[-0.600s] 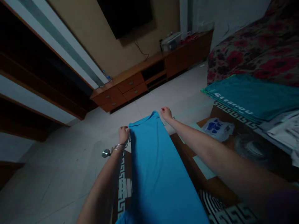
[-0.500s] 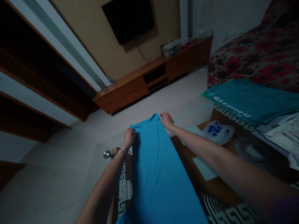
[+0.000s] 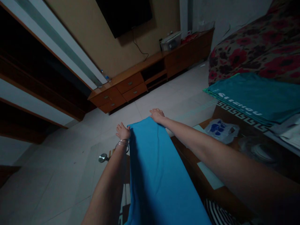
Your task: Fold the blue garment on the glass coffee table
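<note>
Left hand (image 3: 122, 131) and right hand (image 3: 156, 115) are both gripping the bright blue folded cloth (image 3: 157, 175).
They are pinching its far corners at 11 and 1 o'clock.

Blue cloth (image 3: 159, 175) is stretched out flat in a long narrow folded strip, far end pinched at both corners, near end cut off by frame.

Open tiled floor (image 3: 70, 175) left of the left hand (image 3: 122, 132); plastic bag (image 3: 222, 130) near the right forearm.
</note>
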Demonstrator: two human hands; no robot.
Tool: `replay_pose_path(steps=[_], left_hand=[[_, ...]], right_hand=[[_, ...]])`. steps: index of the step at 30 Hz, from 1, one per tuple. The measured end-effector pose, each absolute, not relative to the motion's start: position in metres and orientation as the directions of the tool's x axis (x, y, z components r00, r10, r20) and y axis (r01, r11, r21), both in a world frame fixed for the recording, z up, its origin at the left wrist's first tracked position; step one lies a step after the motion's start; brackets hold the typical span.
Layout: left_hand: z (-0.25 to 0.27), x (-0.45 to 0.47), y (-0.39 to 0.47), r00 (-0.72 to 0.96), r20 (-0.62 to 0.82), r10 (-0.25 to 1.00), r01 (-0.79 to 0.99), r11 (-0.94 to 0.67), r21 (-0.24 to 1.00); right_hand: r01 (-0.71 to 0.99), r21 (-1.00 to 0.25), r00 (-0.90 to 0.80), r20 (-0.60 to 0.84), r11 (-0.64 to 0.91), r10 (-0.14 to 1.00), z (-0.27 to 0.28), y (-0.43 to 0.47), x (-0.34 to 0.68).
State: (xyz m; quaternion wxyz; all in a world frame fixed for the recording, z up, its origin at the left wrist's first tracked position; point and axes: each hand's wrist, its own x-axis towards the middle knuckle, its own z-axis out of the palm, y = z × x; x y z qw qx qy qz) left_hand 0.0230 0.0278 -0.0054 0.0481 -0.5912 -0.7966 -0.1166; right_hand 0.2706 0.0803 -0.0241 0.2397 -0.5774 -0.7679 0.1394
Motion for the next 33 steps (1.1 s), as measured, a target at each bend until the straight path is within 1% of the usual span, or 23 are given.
replay_pose_path(steps=[2, 4, 5, 7, 9, 11, 13, 16, 20, 22, 24, 26, 28, 30, 31, 33], left_hand=[[-0.003, 0.026, 0.025, -0.354, 0.247, 0.902, 0.934, 0.33, 0.133], [-0.003, 0.035, 0.015, -0.312, 0.257, 0.915, 0.949, 0.29, 0.121], [-0.006, 0.041, 0.007, -0.254, 0.253, 0.934, 0.966, 0.233, 0.109], [-0.015, 0.052, -0.016, -0.078, 0.228, 0.971, 0.995, 0.061, 0.082], [-0.027, 0.056, -0.044, 0.093, 0.178, 0.98, 0.992, -0.106, 0.065], [-0.04, 0.051, -0.068, 0.167, 0.125, 0.978, 0.983, -0.175, 0.059], [-0.048, 0.04, -0.084, 0.146, 0.101, 0.984, 0.987, -0.152, 0.054], [-0.048, 0.025, -0.09, 0.11, 0.102, 0.989, 0.992, -0.115, 0.045], [-0.031, 0.026, -0.094, 0.054, 0.082, 0.995, 0.998, -0.056, 0.02], [-0.019, 0.034, -0.106, 0.01, 0.106, 0.994, 1.0, -0.01, 0.0], [-0.01, 0.045, -0.128, -0.012, 0.139, 0.99, 1.0, 0.013, -0.006], [-0.007, 0.057, -0.161, 0.039, 0.143, 0.989, 0.999, -0.038, -0.005], [-0.009, 0.064, -0.203, 0.152, 0.105, 0.983, 0.988, -0.152, -0.005], [-0.016, 0.063, -0.246, 0.238, 0.06, 0.969, 0.971, -0.238, -0.002], [-0.019, 0.059, -0.266, 0.248, 0.04, 0.968, 0.969, -0.248, -0.001], [-0.024, 0.048, -0.297, 0.221, 0.013, 0.975, 0.975, -0.221, -0.005]], right_hand=[[0.828, -0.481, -0.185, 0.25, 0.287, 0.951, -0.021, 0.077, 0.265], [0.823, -0.47, -0.197, 0.289, 0.318, 0.937, -0.021, 0.059, 0.254], [0.82, -0.467, -0.206, 0.299, 0.332, 0.932, -0.022, 0.045, 0.247], [0.81, -0.458, -0.236, 0.315, 0.366, 0.919, -0.029, 0.014, 0.23], [0.793, -0.452, -0.276, 0.331, 0.408, 0.902, -0.039, -0.017, 0.217], [0.78, -0.455, -0.291, 0.343, 0.429, 0.893, -0.05, -0.04, 0.213], [0.787, -0.462, -0.271, 0.339, 0.41, 0.901, -0.057, -0.055, 0.221], [0.816, -0.452, -0.236, 0.306, 0.359, 0.922, -0.06, -0.063, 0.249], [0.845, -0.453, -0.196, 0.234, 0.285, 0.952, -0.052, -0.074, 0.293], [0.863, -0.451, -0.151, 0.204, 0.229, 0.967, -0.046, -0.088, 0.306], [0.875, -0.432, -0.134, 0.214, 0.217, 0.968, -0.042, -0.114, 0.31], [0.867, -0.409, -0.191, 0.255, 0.284, 0.948, -0.041, -0.151, 0.305], [0.841, -0.392, -0.273, 0.286, 0.372, 0.919, -0.045, -0.193, 0.298], [0.826, -0.383, -0.322, 0.283, 0.414, 0.903, -0.052, -0.231, 0.298], [0.828, -0.378, -0.326, 0.277, 0.415, 0.904, -0.056, -0.247, 0.302], [0.843, -0.367, -0.31, 0.269, 0.395, 0.912, -0.061, -0.269, 0.316]])
